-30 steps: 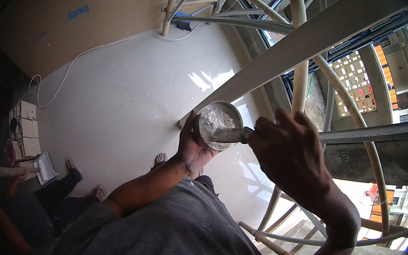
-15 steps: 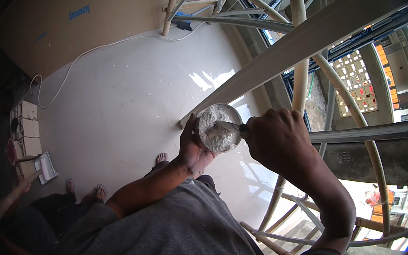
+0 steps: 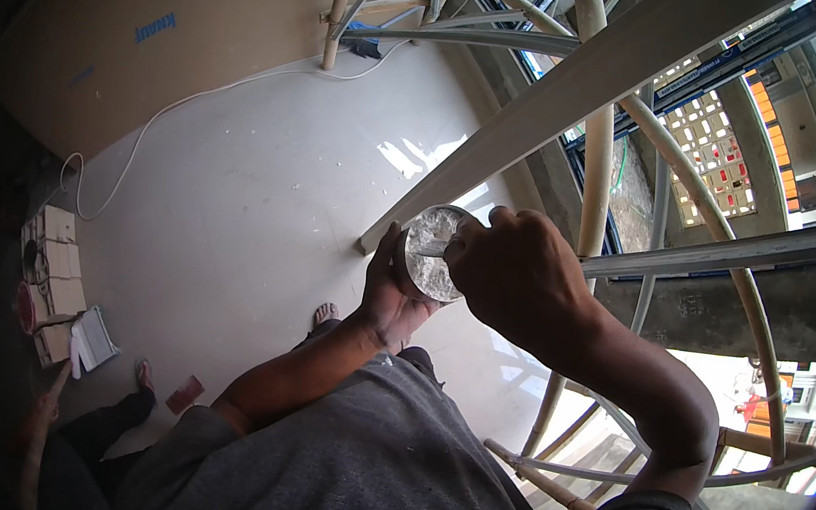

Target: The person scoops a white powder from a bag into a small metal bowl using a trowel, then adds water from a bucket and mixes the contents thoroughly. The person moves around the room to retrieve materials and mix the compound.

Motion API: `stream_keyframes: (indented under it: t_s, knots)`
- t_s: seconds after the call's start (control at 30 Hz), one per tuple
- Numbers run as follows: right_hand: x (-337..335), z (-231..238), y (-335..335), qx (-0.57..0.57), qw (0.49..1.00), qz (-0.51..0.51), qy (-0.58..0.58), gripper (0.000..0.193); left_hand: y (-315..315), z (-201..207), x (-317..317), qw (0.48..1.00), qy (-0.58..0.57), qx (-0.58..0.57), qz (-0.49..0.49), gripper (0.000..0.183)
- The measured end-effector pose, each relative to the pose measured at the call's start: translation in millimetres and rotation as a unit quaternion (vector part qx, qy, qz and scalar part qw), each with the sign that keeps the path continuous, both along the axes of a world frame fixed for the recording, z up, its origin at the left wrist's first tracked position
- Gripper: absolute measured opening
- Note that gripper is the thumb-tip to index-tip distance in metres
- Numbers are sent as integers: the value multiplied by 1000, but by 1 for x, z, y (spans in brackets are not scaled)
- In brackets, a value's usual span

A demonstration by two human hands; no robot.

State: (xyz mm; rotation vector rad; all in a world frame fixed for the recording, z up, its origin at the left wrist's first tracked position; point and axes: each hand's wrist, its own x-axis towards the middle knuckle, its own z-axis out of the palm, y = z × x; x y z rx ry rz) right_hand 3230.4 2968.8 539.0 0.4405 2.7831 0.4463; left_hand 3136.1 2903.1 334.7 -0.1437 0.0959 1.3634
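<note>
The left hand [image 3: 391, 298] cups a small round bowl [image 3: 432, 250] of white paste from beneath, chest-high; the right hand [image 3: 517, 272] is closed around a blade [image 3: 429, 250] in it. Light, rigid, probably slippery; best cradled underneath. Far below lies white floor [image 3: 234, 195].

round tin [image 3: 428, 252] of white paste, tilted, held

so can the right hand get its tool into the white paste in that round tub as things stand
Probably yes. The left hand holds the round tub with its open mouth toward the right hand, whose metal blade already lies on the white paste, with nothing between them.
</note>
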Motion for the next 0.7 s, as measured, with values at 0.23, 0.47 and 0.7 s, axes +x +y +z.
stream_keyframes:
  t_s: [0.23, 0.47, 0.7]
  knots:
    - [6, 16, 5, -11, 998, 57, 10, 6, -3, -7, -6, 999, 18, 35, 1, 72]
    - [-14, 19, 14, 87, 993, 80, 22, 4, -8, 5, -1, 1000, 9, 17, 11, 72]
    - [-16, -4, 41, 113, 992, 32, -47, 7, -10, -12, 0, 1000, -4, 6, 3, 69]
